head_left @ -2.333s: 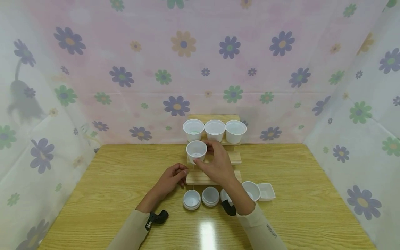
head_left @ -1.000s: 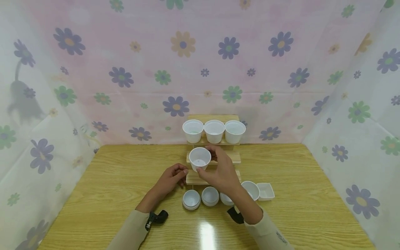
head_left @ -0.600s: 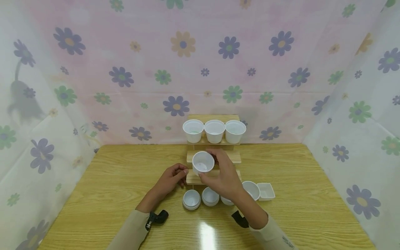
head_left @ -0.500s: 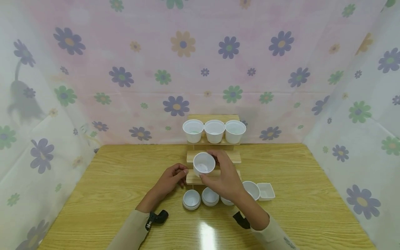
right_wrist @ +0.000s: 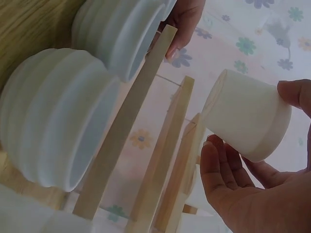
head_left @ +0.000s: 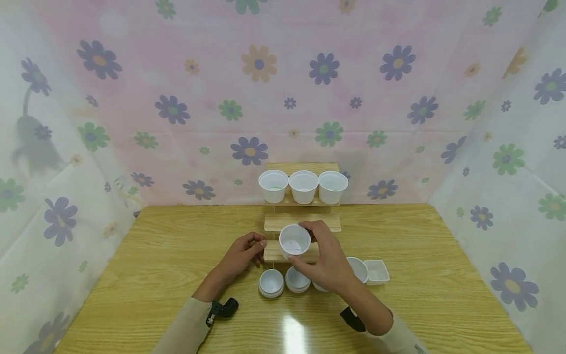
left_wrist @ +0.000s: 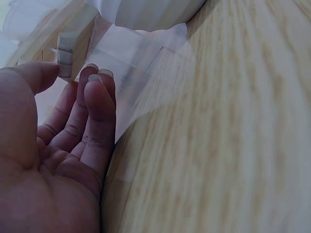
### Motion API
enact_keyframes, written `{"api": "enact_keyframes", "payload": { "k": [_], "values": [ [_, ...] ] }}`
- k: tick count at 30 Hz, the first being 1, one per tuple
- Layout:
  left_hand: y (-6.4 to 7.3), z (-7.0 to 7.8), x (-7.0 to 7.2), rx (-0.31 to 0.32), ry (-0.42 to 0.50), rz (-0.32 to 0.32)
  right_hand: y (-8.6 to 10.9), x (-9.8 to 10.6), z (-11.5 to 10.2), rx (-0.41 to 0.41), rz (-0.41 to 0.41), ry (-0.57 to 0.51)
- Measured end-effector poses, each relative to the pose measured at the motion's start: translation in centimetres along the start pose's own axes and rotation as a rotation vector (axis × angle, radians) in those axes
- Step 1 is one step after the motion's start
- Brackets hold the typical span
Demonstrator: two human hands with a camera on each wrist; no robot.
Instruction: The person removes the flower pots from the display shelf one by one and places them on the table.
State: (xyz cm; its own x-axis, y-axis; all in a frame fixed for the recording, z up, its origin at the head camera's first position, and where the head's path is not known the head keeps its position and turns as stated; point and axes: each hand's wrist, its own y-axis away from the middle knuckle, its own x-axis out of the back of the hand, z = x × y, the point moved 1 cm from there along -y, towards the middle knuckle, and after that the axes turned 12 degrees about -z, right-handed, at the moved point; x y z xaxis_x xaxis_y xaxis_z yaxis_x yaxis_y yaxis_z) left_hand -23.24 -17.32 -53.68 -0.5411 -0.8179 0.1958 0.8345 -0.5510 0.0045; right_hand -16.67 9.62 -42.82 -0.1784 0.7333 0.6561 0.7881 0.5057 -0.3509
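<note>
White cup (head_left: 294, 242) clamped in right fingers (right_wrist: 213, 167), left fingers (left_wrist: 100, 104) loosely apart at wooden stand (head_left: 302, 223)

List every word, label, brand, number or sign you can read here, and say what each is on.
None can be read.
Right sleeve: a dark mark at the picture's bottom edge, cut off and too small to read.
White cup in the right hand: faint lines inside its bottom, too blurred to tell whether they are lettering.
</note>
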Motion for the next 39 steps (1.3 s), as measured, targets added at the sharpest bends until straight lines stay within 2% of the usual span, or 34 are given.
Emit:
{"api": "enact_keyframes", "payload": {
  "k": [9,18,25,39],
  "values": [
    [0.0,0.0,-0.1,0.001,0.01,0.001,1.2,0.3,0.4,-0.037,-0.014,0.029],
    [0.1,0.4,-0.1,-0.005,0.016,-0.004,2.3,0.9,0.5,-0.002,0.004,0.057],
    [0.1,0.3,-0.1,-0.014,0.01,0.0,3.1,1.0,0.4,-0.003,-0.016,0.05],
    [0.3,0.3,-0.1,-0.019,-0.004,-0.01,5.1,1.6,0.8,0.003,0.005,0.074]
  ]
}}
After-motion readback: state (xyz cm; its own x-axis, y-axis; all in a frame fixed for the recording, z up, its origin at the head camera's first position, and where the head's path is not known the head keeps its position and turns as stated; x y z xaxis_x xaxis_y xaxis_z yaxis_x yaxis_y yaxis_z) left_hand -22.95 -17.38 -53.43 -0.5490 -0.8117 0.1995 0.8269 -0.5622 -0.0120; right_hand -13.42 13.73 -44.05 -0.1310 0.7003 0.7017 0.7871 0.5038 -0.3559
